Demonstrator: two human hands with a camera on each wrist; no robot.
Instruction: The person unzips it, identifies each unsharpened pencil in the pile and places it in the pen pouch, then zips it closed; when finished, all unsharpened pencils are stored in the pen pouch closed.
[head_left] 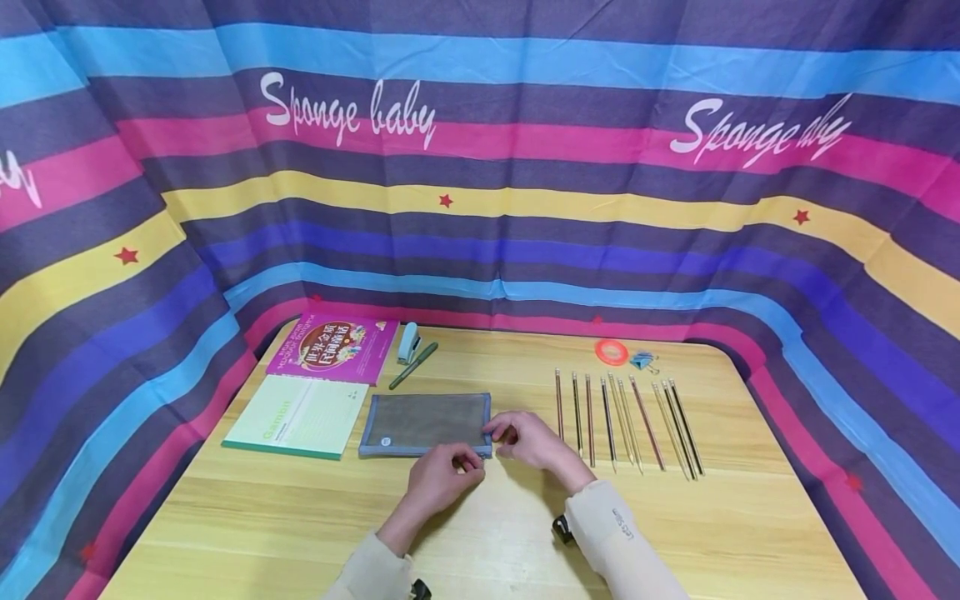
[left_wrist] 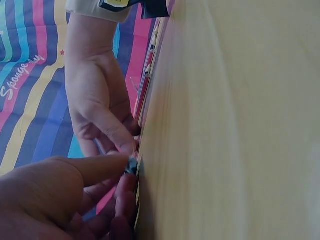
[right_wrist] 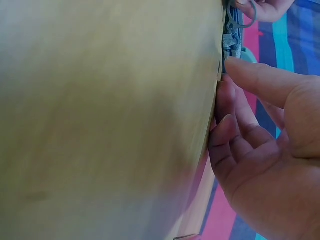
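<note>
A grey mesh zip pouch (head_left: pixel 427 421) with blue-grey edging lies flat on the table. My left hand (head_left: pixel 444 482) is at its near right corner, thumb and finger pinching the ring-shaped zipper pull (right_wrist: pixel 242 24). Bent fingers of my right hand (head_left: pixel 531 442) grip the pouch's right edge, just above that corner. In the right wrist view the zip end (right_wrist: pixel 231 44) shows beyond the right thumb. The left wrist view has both hands close together, my left hand (left_wrist: pixel 45 192) in front with a bit of the blue-grey corner between its fingertips.
Right of the pouch several pencils (head_left: pixel 589 421) lie in a row. Behind them are an orange tape roll (head_left: pixel 611 352) and blue binder clips (head_left: pixel 642 360). On the left are a purple book (head_left: pixel 375 350), a pale green notebook (head_left: pixel 330 417), a stapler (head_left: pixel 408 342) and a green pen (head_left: pixel 414 365).
</note>
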